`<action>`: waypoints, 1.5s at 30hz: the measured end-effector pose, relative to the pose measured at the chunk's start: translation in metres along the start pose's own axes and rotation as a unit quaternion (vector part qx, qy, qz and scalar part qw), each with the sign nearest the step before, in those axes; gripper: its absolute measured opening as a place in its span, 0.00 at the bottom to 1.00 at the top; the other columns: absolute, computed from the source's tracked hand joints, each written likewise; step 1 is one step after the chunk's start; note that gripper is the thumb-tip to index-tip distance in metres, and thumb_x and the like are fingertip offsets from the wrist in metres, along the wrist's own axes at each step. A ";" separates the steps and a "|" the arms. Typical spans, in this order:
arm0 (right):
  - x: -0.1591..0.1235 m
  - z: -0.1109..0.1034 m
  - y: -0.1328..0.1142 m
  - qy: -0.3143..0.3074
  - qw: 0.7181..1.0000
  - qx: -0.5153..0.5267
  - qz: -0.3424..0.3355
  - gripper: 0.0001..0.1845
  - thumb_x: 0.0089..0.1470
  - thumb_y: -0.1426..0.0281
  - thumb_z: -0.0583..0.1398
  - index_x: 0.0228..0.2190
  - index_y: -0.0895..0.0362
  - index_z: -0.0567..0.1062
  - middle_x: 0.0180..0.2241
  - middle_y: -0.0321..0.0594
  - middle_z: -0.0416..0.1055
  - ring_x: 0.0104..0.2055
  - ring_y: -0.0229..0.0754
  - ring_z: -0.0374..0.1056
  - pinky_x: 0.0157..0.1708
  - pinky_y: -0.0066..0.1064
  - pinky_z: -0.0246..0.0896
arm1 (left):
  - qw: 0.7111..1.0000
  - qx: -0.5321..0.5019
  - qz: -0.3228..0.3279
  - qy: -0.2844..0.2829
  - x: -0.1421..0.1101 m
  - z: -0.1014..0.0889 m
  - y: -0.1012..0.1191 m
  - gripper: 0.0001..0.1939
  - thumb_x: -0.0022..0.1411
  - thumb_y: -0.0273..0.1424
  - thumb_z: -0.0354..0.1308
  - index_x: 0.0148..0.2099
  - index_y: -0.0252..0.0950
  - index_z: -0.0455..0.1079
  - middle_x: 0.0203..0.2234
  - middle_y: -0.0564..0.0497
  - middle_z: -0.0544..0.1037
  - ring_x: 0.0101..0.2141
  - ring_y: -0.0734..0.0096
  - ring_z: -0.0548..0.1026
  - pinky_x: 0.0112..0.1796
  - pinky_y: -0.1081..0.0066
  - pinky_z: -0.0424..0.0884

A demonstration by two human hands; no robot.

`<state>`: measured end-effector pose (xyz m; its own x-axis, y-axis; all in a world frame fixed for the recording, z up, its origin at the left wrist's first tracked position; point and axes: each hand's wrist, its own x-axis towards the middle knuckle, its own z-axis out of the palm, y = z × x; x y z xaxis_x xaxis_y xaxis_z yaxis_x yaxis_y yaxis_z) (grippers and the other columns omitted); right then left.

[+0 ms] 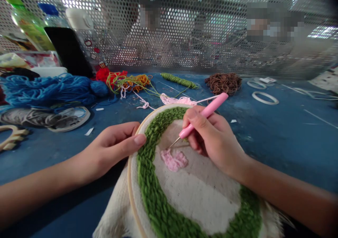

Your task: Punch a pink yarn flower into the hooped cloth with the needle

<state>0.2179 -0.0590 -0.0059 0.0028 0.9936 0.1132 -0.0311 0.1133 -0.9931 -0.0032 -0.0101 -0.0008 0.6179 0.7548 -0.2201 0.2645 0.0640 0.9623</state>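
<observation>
My right hand (211, 136) grips a pink-handled punch needle (203, 114), its thin metal tip touching the cloth beside a small patch of pink yarn loops (174, 160). Pink yarn runs from the handle's upper end toward a pink bundle (176, 100) behind the hoop. With thumb on top, my left hand (118, 143) clasps the left rim of a wooden embroidery hoop (130, 181). Cream cloth (200, 199) is stretched in it, bearing a thick ring of green yarn stitches (155, 195). My right hand covers part of that ring.
Blue yarn (50, 90), orange yarn (139, 82), a green skein (179, 80) and brown yarn (224, 83) lie along the back. Bottles and a black phone (68, 51) stand at the left against a perforated metal screen (171, 30). White rings (265, 98) lie on the blue table (290, 136). People sit beyond the screen.
</observation>
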 end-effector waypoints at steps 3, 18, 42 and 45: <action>-0.005 0.002 -0.001 -0.104 0.990 -0.092 -0.039 0.13 0.60 0.62 0.58 0.27 0.57 0.71 0.20 0.31 0.65 0.20 0.30 0.59 0.19 0.22 0.53 | 1.000 0.006 0.006 -0.012 0.000 0.000 -0.001 0.18 0.55 0.45 0.58 0.26 0.38 0.60 0.20 0.54 0.68 0.25 0.67 0.71 0.24 0.71 0.70; 0.006 -0.002 0.004 0.028 0.995 0.088 0.025 0.22 0.60 0.52 0.54 0.24 0.56 0.68 0.12 0.29 0.60 0.12 0.29 0.52 0.11 0.21 0.44 | 1.000 0.015 0.000 0.003 -0.002 0.001 0.002 0.16 0.56 0.45 0.56 0.27 0.38 0.60 0.21 0.54 0.70 0.25 0.67 0.71 0.24 0.71 0.71; -0.001 -0.001 0.003 0.004 0.995 0.101 -0.008 0.20 0.62 0.56 0.53 0.26 0.56 0.71 0.14 0.30 0.63 0.15 0.29 0.55 0.12 0.19 0.47 | 1.000 0.007 -0.012 0.016 -0.001 0.003 0.005 0.16 0.56 0.45 0.58 0.30 0.37 0.66 0.17 0.55 0.66 0.24 0.65 0.72 0.25 0.70 0.72; -0.005 0.000 0.002 -0.045 0.997 0.060 -0.008 0.19 0.63 0.56 0.53 0.28 0.56 0.71 0.17 0.30 0.64 0.17 0.29 0.56 0.14 0.18 0.47 | 1.000 0.000 -0.014 0.009 -0.001 0.004 0.005 0.17 0.56 0.46 0.58 0.29 0.37 0.65 0.18 0.55 0.67 0.24 0.66 0.72 0.26 0.70 0.72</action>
<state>0.2180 -0.0633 -0.0085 -0.0859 0.9870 0.1359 -0.1502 0.1220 -0.9811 0.0003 -0.0130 0.0041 0.5975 0.7639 -0.2438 0.2818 0.0846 0.9557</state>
